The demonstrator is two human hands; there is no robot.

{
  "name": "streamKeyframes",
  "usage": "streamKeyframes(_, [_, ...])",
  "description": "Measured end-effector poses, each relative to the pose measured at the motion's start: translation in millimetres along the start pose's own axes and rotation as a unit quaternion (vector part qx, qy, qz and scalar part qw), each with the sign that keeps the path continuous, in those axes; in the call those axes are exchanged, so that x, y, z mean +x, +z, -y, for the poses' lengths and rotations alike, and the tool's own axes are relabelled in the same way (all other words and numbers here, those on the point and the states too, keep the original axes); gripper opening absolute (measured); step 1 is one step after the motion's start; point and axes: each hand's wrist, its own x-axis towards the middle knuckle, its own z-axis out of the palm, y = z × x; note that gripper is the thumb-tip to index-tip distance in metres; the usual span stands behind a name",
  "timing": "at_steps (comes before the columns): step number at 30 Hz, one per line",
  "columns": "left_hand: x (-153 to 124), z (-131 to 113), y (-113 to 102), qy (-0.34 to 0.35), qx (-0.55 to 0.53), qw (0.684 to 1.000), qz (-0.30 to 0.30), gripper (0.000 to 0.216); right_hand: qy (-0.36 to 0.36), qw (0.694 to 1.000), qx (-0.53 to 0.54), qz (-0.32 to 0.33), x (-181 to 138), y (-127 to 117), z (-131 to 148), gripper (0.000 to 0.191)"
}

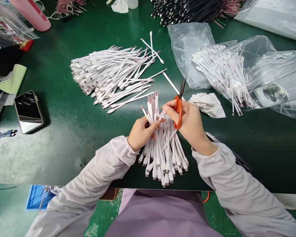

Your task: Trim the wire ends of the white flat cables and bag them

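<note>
My left hand is closed round a bunch of short white USB cables, their stripped wire ends pointing up and away from me. Below it, more white cables fan out toward the table's front edge, plugs nearest me. In my right hand are orange-handled scissors, blades pointing away from me; its thumb and fingertips meet near the cable ends beside the left hand. What those fingertips pinch is too small to make out. Farther off lies a large pile of white cables.
A clear plastic bag and bagged white cables lie at right, near a crumpled tissue. Black cables are heaped at the back. A phone rests on the green table at left. A blue crate stands below.
</note>
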Motion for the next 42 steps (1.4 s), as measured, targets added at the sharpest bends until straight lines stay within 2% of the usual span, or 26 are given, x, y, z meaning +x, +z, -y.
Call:
streamKeyframes(8, [0,-1,2,-0.008,-0.055,0.998,-0.027,0.031,0.030,0.999,0.030,0.029,2,-4,-12,0.016])
streamKeyframes(12, [0,-3,3,-0.016,-0.095,0.995,-0.032,0.031,0.032,0.999,-0.014,0.033,3,-4,-15,0.019])
streamKeyframes(17, [1,-1,2,-0.020,-0.105,0.994,-0.033,0.029,-0.030,0.993,-0.110,-0.024,3,-7,-24,0.013])
streamKeyframes(21, [1,0,1,0.000,-0.066,0.998,-0.025,0.024,-0.139,0.975,-0.146,-0.097,2,-11,-24,0.027])
streamKeyframes(24, [1,-1,1,0.011,-0.031,0.999,-0.021,0.021,-0.199,0.962,-0.158,-0.099,3,-14,-19,0.032])
streamKeyframes(29, [0,-3,3,0.017,-0.006,1.000,-0.024,0.017,-0.219,0.959,-0.165,-0.078,7,-15,-13,0.026])
streamKeyframes(33, [-1,-3,3,0.014,-0.019,0.999,-0.025,0.020,-0.225,0.947,-0.197,-0.114,8,-16,-13,0.023])
streamKeyframes(37, [1,-1,1,-0.013,-0.070,0.997,-0.033,0.031,-0.258,0.920,-0.246,-0.164,4,-19,-15,0.024])
streamKeyframes(39, [2,-1,1,-0.025,-0.088,0.995,-0.039,0.034,-0.264,0.921,-0.241,-0.153,-1,-17,-15,0.024])
streamKeyframes(42, [3,-1,1,-0.027,-0.103,0.994,-0.041,0.036,-0.210,0.958,-0.186,-0.065,-9,-11,-14,0.019])
